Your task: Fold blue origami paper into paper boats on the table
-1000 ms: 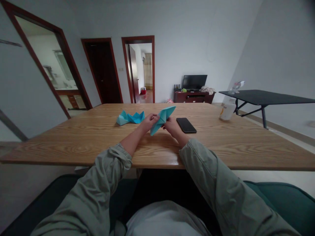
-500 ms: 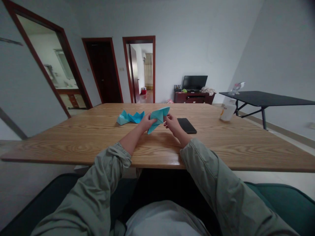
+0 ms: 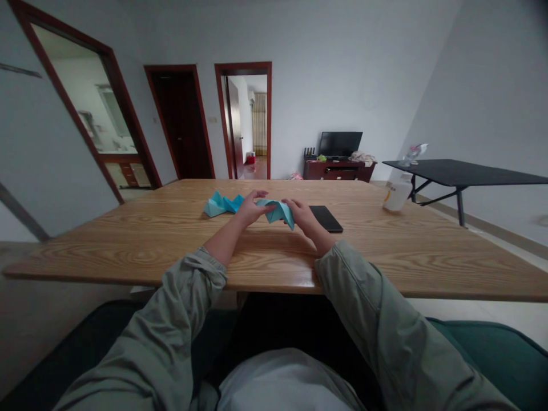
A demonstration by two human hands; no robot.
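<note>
Between my two hands is a light-blue folded paper piece [image 3: 277,212], held a little above the wooden table [image 3: 274,262]. My left hand [image 3: 252,209] pinches its left end, thumb on the near side. At its right end my right hand [image 3: 299,214] grips the paper, with some fingers hidden behind it. Just left of my left hand, more folded blue paper [image 3: 220,204] rests on the table, partly covered by that hand. A black tablet-like slab [image 3: 326,218] lies flat beside my right hand.
A whitish translucent bottle [image 3: 398,194] stands on the table's right side. Beyond it is a black folding table [image 3: 466,171] with a clear plastic object on top. A television [image 3: 341,144] sits on a dark red cabinet [image 3: 314,169] by the far wall.
The held paper has turned from a pinwheel-like shape facing me to a flatter, zigzag edge-on shape. My right hand has closed around its right end, and my left hand has shifted slightly left.
</note>
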